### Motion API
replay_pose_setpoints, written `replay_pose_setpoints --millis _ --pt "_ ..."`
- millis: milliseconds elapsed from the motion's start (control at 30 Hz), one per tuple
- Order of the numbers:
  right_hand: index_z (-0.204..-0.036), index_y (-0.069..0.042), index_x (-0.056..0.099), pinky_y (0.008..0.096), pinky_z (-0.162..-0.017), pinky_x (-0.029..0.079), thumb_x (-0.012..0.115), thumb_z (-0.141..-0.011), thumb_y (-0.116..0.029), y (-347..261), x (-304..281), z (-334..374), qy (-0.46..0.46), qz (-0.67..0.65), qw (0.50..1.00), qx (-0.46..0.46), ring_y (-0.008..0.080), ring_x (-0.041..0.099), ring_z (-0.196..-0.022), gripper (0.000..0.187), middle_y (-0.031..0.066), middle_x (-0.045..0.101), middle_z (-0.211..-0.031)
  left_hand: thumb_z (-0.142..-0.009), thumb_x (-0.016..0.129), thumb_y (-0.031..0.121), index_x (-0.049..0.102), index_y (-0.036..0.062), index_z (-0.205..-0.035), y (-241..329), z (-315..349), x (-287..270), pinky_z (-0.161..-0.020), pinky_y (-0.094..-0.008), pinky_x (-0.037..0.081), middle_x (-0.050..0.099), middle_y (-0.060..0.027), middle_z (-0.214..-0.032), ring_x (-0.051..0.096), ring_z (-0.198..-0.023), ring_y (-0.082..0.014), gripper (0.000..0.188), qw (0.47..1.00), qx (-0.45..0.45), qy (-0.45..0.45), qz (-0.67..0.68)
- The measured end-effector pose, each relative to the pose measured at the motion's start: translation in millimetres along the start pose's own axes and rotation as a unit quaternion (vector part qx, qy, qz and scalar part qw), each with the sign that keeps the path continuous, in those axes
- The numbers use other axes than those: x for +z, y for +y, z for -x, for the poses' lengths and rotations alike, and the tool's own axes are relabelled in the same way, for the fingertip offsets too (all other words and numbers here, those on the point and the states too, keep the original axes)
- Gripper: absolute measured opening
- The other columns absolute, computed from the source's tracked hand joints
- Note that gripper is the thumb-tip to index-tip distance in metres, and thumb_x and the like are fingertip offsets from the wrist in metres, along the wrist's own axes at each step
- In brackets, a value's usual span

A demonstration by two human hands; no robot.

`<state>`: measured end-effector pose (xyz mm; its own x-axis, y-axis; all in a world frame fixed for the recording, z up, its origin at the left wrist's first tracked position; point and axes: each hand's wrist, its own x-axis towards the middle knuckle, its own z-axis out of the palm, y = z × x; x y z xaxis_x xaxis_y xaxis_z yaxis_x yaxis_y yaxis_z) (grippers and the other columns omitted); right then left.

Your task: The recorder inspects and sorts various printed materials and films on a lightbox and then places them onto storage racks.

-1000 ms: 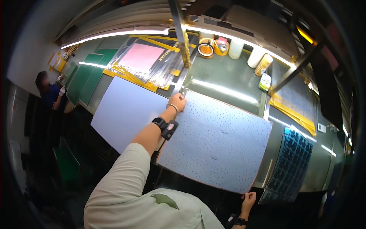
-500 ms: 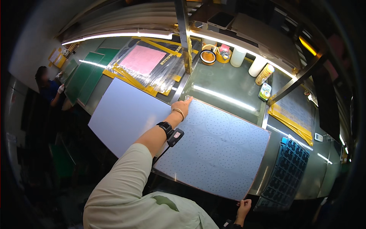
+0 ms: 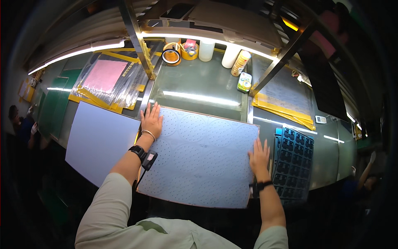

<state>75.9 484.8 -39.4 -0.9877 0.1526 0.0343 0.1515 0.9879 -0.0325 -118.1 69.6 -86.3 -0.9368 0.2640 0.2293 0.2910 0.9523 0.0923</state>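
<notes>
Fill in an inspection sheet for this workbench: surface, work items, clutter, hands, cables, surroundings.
Surface: grey-green tabletop, reflecting strip lighting.
Work items: dotted pale-blue panel in front of the person; plain pale panel to its left.
Clutter: tape rolls, yellow canister behind; dark patterned sheets at right.
Hands: left hand at the dotted panel's upper-left corner, right hand at its right edge; both open.
Cables: thin dark line below the left wrist device; cord or not, cannot tell.
Surroundings: other people partly visible, far left and far right.
</notes>
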Motion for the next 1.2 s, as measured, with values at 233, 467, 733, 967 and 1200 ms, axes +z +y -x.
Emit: replay_pose_setpoints --millis 233,467,733,967,1200 --pt "-0.127 -0.004 0.039 0.0482 -0.105 0.018 0.054 -0.082 -0.03 10.8 25.7 -66.5 0.008 -0.009 0.997 0.08 0.0333 0.021 -0.129 0.054 0.0075 0.03 -0.138 -0.086 0.043 0.027 0.039 0.0081 -0.13 3.6 2.9 -5.9 -0.104 -0.0544 0.01 0.03 -0.0035 -0.14 0.017 -0.132 -0.0277 0.048 1.0 -0.011 0.003 0.011" --pt "-0.13 -0.003 0.036 0.0494 -0.105 0.017 0.049 -0.084 -0.031 3.8 8.2 -14.0 0.011 -0.022 0.999 0.036 0.0363 0.021 -0.129 0.055 0.0104 0.029 -0.139 -0.087 0.041 0.031 0.035 0.008 -0.132 4.5 3.8 -1.6 -0.103 -0.0569 0.007 0.028 -0.0031 -0.141 0.015 -0.133 -0.0269 0.051 0.999 -0.031 -0.003 -0.044" --pt "-0.123 0.009 0.039 0.0509 -0.104 0.017 0.059 -0.073 -0.013 -20.8 -41.7 249.7 -0.13 -0.146 0.98 -0.031 0.0421 0.019 -0.128 0.057 0.0184 0.027 -0.138 -0.084 0.047 0.032 0.036 0.0039 -0.131 1.7 161.6 -53.4 -0.102 -0.0542 0.013 0.028 -0.0125 -0.14 0.018 -0.132 -0.0279 0.055 0.997 -0.072 -0.009 -0.026" --pt "-0.126 -0.007 0.042 0.0471 -0.106 0.019 0.054 -0.064 0.008 1.9 -42.7 196.1 -0.049 -0.092 0.992 -0.078 0.0395 0.018 -0.13 0.065 0.0172 0.024 -0.14 -0.074 0.064 0.042 0.059 0.0051 -0.094 10.5 316.1 -70.6 -0.06 -0.0341 0.045 0.06 -0.0118 -0.075 0.057 -0.066 -0.0254 0.042 0.841 -0.529 -0.011 0.11" --pt "-0.112 -0.01 0.056 0.053 -0.103 0.022 0.05 -0.069 0.006 10.0 -17.8 165.9 0.027 -0.074 0.961 -0.265 0.0388 0.03 -0.125 0.046 0.0153 0.041 -0.131 -0.084 0.056 0.026 0.062 0.0031 -0.07 -10.0 310.3 -57.0 -0.048 -0.0264 0.04 0.057 -0.0012 -0.061 0.049 -0.052 -0.0096 0.028 0.687 -0.514 0.056 0.511"
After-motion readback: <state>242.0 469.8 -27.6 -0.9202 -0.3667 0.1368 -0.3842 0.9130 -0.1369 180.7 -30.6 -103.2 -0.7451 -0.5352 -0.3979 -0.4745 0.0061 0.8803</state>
